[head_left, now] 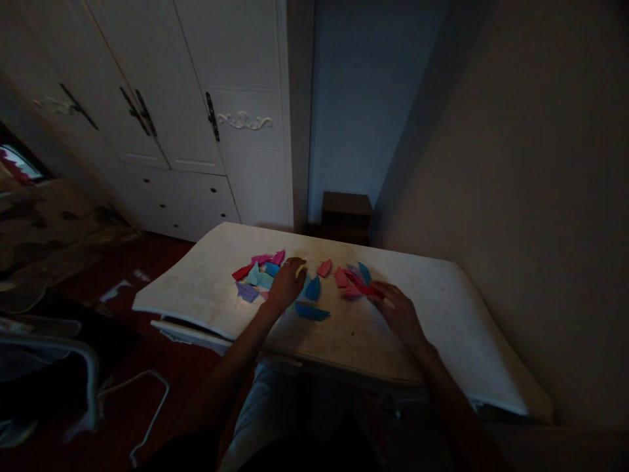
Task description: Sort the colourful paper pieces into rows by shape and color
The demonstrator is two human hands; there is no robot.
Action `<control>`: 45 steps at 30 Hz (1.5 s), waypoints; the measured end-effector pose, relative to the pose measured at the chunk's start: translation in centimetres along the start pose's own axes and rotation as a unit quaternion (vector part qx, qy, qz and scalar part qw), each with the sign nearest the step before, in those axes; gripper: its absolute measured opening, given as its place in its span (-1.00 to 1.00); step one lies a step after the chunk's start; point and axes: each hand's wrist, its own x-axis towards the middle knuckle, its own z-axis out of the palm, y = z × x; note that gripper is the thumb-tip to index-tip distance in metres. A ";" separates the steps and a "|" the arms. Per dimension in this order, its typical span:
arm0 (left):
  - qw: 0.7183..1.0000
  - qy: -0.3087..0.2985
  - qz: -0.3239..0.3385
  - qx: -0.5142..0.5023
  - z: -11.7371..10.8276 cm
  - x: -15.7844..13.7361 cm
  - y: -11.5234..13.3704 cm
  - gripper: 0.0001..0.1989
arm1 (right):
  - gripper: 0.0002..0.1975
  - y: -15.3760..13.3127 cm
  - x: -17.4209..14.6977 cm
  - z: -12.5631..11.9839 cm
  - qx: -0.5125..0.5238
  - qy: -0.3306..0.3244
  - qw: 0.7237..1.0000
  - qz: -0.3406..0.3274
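Observation:
Folded paper pieces in several colours lie on the white table. My left hand [289, 283] is over the left pile, its fingers closed on a yellow paper piece [301, 269], mostly hidden by them. Around that hand lie a light teal piece [253, 275], a purple piece [246, 292] and blue pieces, one a long blue piece [312, 313] nearer me. My right hand [396, 308] pinches a red paper piece [364, 286] above the right group. Beneath and beside it are a coral piece [341, 278] and a blue piece [364, 272]. Another coral piece [324, 268] lies between the groups.
The white table [413, 354] has a drawer [191, 332] slightly out at its front left. Beyond stand a white wardrobe [255, 170] and a small brown cabinet [346, 204]. A wall [515, 164] rises at the right; a chair frame [91, 367] is at the left.

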 end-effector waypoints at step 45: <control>0.941 -0.295 0.131 0.099 4.9 4.6 3.0 -0.48 | -0.52 4.2 5.5 3.7 -0.031 -0.116 0.993 -0.010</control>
